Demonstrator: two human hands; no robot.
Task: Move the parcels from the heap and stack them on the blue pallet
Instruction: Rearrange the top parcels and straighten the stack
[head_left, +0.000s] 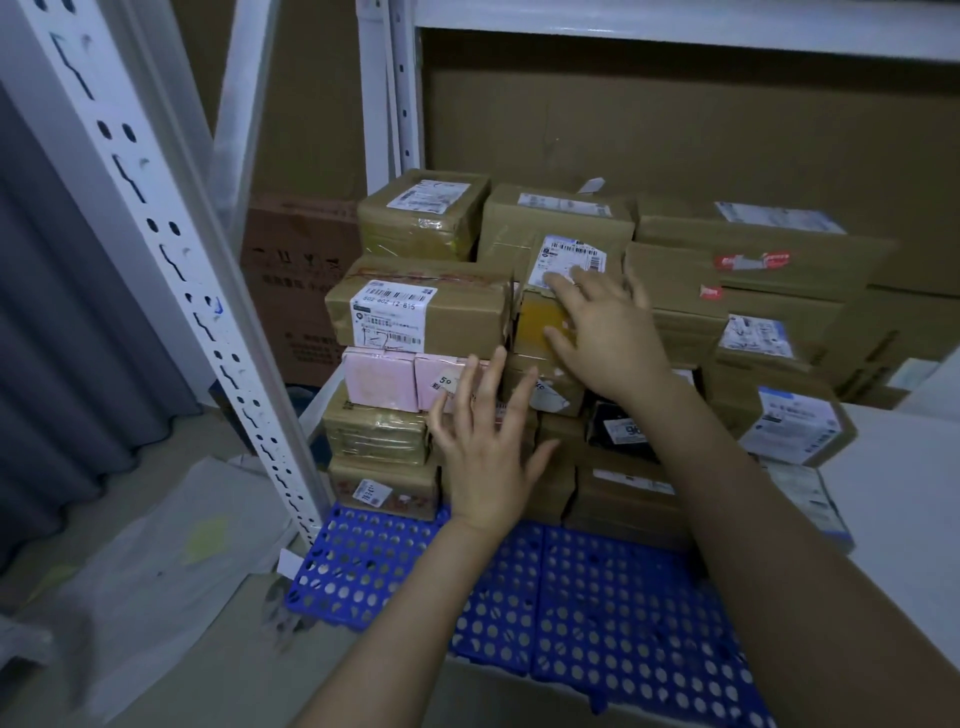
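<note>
A stack of brown taped parcels (421, 312) stands on the blue perforated pallet (597, 608), several layers high, with two pink boxes (379, 379) in the left column. My right hand (602, 332) lies with spread fingers on a small brown parcel with a white label and yellow tape (545, 291) at the top middle of the stack. My left hand (483, 447) is lower, fingers spread and straight, in front of the middle of the stack near the right pink box; I cannot tell whether it touches the parcels.
A white slotted shelf upright (171, 249) rises at the left of the pallet. Larger cartons (769, 270) fill the back right under a white shelf (675, 31). A white surface (893, 493) lies at the right, plastic sheeting (171, 561) on the floor at left.
</note>
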